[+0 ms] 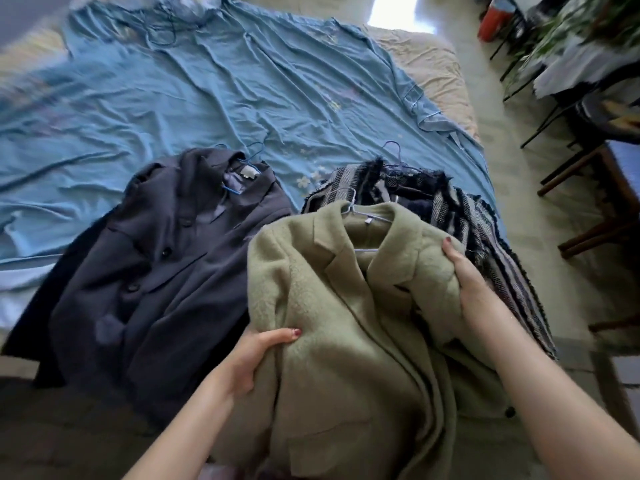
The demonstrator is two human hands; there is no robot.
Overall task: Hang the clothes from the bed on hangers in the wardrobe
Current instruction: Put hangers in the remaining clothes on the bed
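Observation:
A fuzzy olive-green coat (332, 306) lies over the near edge of the bed with a white wire hanger (360, 216) inside its collar. My left hand (256, 355) grips the coat's left front panel. My right hand (464, 271) clutches its right shoulder. To the left a dark navy coat (166, 271) lies flat on a blue hanger (239, 174). Behind the green coat a striped tweed jacket (460, 209) rests on another blue hanger (394, 154). No wardrobe is in view.
The bed carries a crumpled light-blue sheet (207, 98) with a thin blue hanger (162, 32) near its far end. Right of the bed stand wooden chair legs (595, 188), a dark metal-framed table (540, 64) with plants, and a red object (495, 15).

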